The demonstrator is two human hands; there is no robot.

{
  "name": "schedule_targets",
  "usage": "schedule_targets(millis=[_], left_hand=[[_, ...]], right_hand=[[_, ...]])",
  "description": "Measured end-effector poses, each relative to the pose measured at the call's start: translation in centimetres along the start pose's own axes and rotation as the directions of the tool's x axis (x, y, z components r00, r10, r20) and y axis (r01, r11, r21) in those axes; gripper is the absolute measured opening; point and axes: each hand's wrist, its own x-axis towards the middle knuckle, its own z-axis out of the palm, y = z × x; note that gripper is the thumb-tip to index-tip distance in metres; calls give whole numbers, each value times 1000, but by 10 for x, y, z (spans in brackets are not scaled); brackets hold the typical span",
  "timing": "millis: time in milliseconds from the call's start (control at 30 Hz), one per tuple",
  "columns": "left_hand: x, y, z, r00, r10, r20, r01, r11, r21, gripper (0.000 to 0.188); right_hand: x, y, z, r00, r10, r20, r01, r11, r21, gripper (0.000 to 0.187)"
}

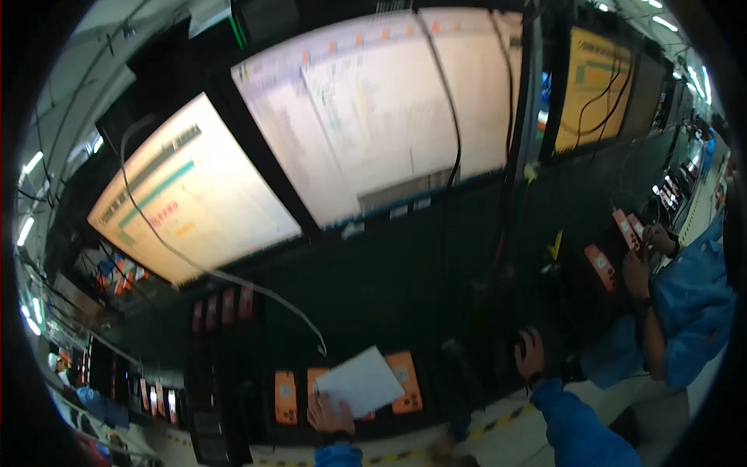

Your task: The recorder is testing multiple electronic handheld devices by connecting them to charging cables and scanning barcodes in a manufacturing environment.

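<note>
My left hand (331,418) lies at the lower left edge of a white sheet (362,383), its fingers spread over an orange phone-shaped device (316,375). The sheet lies tilted and partly covers this device and another orange one (408,381) on its right. A third orange device (285,397), with a camera bump, lies uncovered to the left. Farther right, my right hand (531,356) rests palm down on the dark bench, its fingers curled over a dark thing that I cannot make out.
Large lit monitors (373,117) stand behind the bench (373,288). A pale cable (264,289) hangs down to its surface. Several reddish devices (227,306) stand at the back left. At right, a co-worker in a blue sleeve (689,292) handles more orange devices (625,229).
</note>
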Motion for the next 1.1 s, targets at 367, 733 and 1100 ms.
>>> schedule_targets(millis=[367,733,1100], left_hand=[[8,2,3,998,-51,-36,52,999,7,68],[7,-9,2,998,-27,-48,27,1000,0,66],[-1,-17,19,995,31,-92,-27,999,42,72]], right_hand=[[12,-3,7,999,-45,29,46,998,-40,35],[3,4,19,998,-61,25,63,996,-60,34],[12,-1,-6,995,-87,-44,87,996,-12,39]])
